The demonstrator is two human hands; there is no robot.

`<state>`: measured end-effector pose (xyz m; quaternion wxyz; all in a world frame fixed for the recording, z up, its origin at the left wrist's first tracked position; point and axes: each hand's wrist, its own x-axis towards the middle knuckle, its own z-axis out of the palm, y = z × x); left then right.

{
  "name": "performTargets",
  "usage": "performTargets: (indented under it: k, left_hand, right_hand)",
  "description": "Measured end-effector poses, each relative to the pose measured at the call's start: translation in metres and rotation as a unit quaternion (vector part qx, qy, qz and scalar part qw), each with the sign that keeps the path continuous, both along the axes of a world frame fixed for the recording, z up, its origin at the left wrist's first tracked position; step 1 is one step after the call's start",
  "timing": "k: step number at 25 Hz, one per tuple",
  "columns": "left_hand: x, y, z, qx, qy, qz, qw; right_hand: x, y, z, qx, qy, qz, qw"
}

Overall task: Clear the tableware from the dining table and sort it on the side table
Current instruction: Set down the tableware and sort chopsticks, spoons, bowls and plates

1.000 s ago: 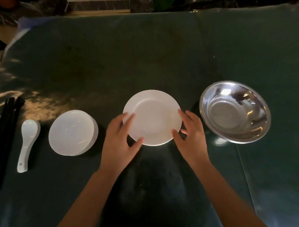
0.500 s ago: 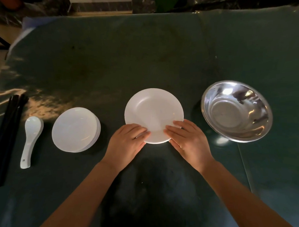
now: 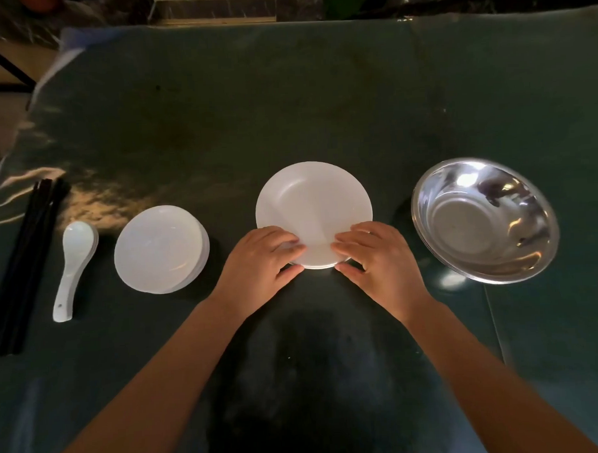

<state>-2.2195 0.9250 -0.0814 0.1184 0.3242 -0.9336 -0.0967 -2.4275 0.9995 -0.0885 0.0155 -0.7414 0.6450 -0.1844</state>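
Observation:
A white plate (image 3: 312, 205) lies at the middle of the dark green table (image 3: 285, 100). My left hand (image 3: 261, 258) grips its near-left rim, fingers on top and thumb under the edge. My right hand (image 3: 377, 253) grips the near-right rim the same way. More rims show under the plate's near edge, so it looks like a small stack. To the left sits a stack of white saucers (image 3: 160, 249), then a white ceramic spoon (image 3: 75, 267), then black chopsticks (image 3: 25, 262). A shiny steel bowl (image 3: 484, 220) stands to the right.
The table's far edge meets a dark marble wall base (image 3: 212, 5). At the far left the cloth ends beside a tan floor and a black frame leg (image 3: 3, 68). A seam in the cloth (image 3: 493, 320) runs down the near right.
Both hands slid from the plate's sides to its near rim and closed on it, fingers on top. The plate has hardly moved on the table.

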Motion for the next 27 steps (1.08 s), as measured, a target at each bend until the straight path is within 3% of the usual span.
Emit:
performTargets:
  k: [5,7,9,11,13,16,20,27]
  left_hand:
    - [0.027,0.032,0.023,-0.018,0.031,0.038,0.999]
    - [0.063,0.044,0.034,-0.026,0.076,0.114,0.990]
    - [0.105,0.050,0.044,-0.006,0.136,0.259,0.956]
    - [0.140,0.048,0.048,0.060,0.161,0.397,0.902]
    - [0.164,0.035,0.047,0.137,0.146,0.450,0.871]
    - [0.179,0.005,0.042,0.253,0.160,0.485,0.822]
    - [0.175,-0.021,0.030,0.452,0.266,0.463,0.715]
    - [0.186,-0.033,0.018,0.463,0.317,0.409,0.720]
  right_hand:
    - [0.020,0.002,0.018,-0.008,-0.028,-0.006,1.000]
    - [0.045,0.002,0.028,-0.028,-0.058,-0.003,0.998]
    - [0.084,-0.006,0.038,0.007,-0.147,-0.005,0.989]
    - [0.122,-0.020,0.045,0.107,-0.293,-0.041,0.949]
    - [0.153,-0.036,0.044,0.164,-0.325,-0.069,0.929]
    - [0.183,-0.060,0.039,0.201,-0.334,-0.111,0.914]
    - [0.200,-0.078,0.028,0.296,-0.376,-0.172,0.861]
    - [0.210,-0.077,0.024,0.247,-0.450,-0.237,0.825]
